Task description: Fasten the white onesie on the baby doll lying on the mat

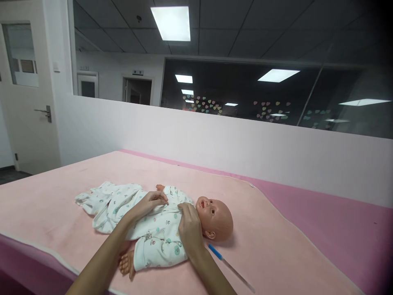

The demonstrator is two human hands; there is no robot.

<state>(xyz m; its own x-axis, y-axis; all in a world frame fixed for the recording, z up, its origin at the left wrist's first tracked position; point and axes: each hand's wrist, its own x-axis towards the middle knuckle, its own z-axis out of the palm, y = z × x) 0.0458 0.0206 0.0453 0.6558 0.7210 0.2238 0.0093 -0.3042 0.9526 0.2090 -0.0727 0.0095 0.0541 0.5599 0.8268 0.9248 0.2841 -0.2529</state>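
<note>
A baby doll (215, 215) lies on its back on a pink blanket (276, 241), head to the right. It wears a white romper (156, 233) with small coloured prints. My left hand (149, 203) pinches the romper's front at the chest. My right hand (190, 227) grips the fabric near the doll's neck and shoulder. Both hands pull the cloth together along the front opening. The doll's bare hand (126, 264) sticks out of the near sleeve.
A blue-capped thin stick or pen (229, 266) lies on the blanket just right of my right forearm. A low white partition wall (215, 139) runs behind the table, with a dark glass window above. A white door (27, 94) stands at the left.
</note>
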